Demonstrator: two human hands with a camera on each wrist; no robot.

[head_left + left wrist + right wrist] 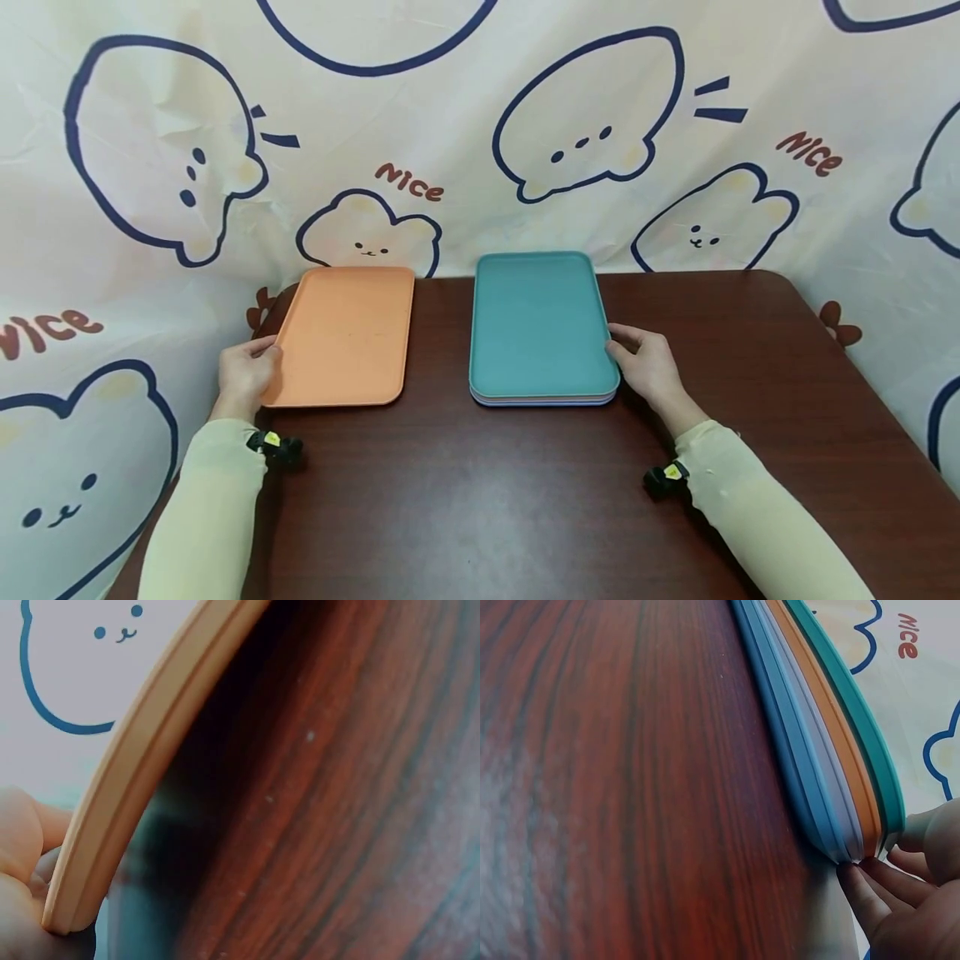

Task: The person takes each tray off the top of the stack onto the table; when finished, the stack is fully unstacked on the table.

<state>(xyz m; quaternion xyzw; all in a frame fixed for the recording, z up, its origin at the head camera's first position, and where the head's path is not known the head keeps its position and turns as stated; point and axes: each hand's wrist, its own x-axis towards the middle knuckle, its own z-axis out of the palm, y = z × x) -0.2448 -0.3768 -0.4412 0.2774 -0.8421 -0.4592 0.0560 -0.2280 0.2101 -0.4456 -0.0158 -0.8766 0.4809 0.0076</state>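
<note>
On the left of the table, my left hand [247,375] grips the near left edge of an orange tray [341,337], thumb on top. The left wrist view has that hand [22,877] at the corner of the tray's edge [135,757]. Right of it is a stack of rectangular trays with a teal tray [540,325] on top. My right hand [648,362] pinches the teal tray's right edge. Below the teal, the right wrist view reveals an orange tray [840,735], a lavender tray [821,739] and a blue tray [791,750]; lower fingertips touch their edges.
The dark brown wooden table [450,500] has a rounded far right corner. A white cloth [465,125] printed with cartoon bears hangs behind it and along both sides. Each wrist wears a black strap with a small camera.
</note>
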